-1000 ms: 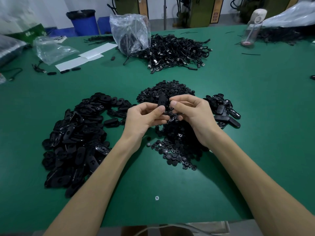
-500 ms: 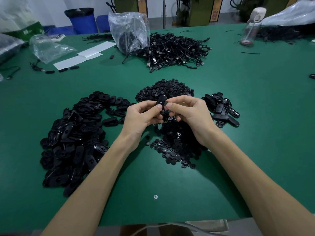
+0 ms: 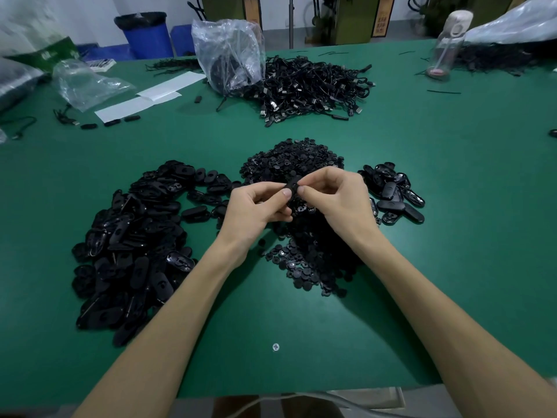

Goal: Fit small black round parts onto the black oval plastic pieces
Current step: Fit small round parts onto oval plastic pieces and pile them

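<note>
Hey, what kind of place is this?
Probably a factory assembly bench: a green table heaped with black oval pieces and small round parts, plus a tangle of cables beside a plastic bag.

— How many heaps on the bench [image 3: 452, 176]?
— Four: two of oval pieces, the big heap [image 3: 129, 245] at the left edge and the small heap [image 3: 391, 191] rightward; one round-parts heap [image 3: 310, 257] in the middle; one cable heap [image 3: 313, 86] toward the far edge.
— Hands?
— Two, left hand [image 3: 256, 206] and right hand [image 3: 340, 197], with one held oval piece [image 3: 291, 186].
</note>
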Motion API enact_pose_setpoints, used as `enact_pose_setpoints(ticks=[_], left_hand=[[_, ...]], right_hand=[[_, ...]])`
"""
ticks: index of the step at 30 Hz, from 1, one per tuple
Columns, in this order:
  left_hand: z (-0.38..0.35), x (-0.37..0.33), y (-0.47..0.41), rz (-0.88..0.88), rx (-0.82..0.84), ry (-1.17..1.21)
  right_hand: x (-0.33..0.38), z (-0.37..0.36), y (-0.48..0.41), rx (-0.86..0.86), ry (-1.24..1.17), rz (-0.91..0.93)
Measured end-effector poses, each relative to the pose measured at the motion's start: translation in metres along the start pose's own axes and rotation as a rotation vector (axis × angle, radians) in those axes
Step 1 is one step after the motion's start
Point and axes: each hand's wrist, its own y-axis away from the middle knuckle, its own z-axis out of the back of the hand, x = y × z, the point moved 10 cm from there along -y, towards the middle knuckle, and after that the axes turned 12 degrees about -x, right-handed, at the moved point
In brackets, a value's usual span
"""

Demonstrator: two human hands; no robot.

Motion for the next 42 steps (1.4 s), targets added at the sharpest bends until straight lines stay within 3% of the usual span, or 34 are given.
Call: enact_pose_setpoints(ticks=[13, 19, 24, 27, 32, 42], left_hand=[[-0.003, -0.005, 0.003, -0.052, 0.008, -0.063], [-0.004, 0.000, 0.004, 0.026, 0.001, 0.029], [-0.003, 0.000, 0.006, 0.049, -0.037, 0.092], [0.000, -0.003, 0.005, 0.055, -0.041, 0.119], [-0.001, -0.008, 0.004, 0.020, -0.027, 0.085], [-0.006, -0.009, 0.006, -0.025, 0.035, -0.019]], right_hand=[[0.015, 0.000, 0.005, -0.005, 0.138, 0.129], [0.030, 0.002, 0.011, -0.099, 0.179, 0.260], [0.034, -0.010, 0.018, -0.032, 0.181, 0.312], [0.036, -0.010, 0.019, -0.015, 0.130, 0.302], [0.033, 0.010, 0.009, -0.136, 0.048, 0.215], [0.022, -0.002, 0.008, -0.016, 0.115, 0.160]])
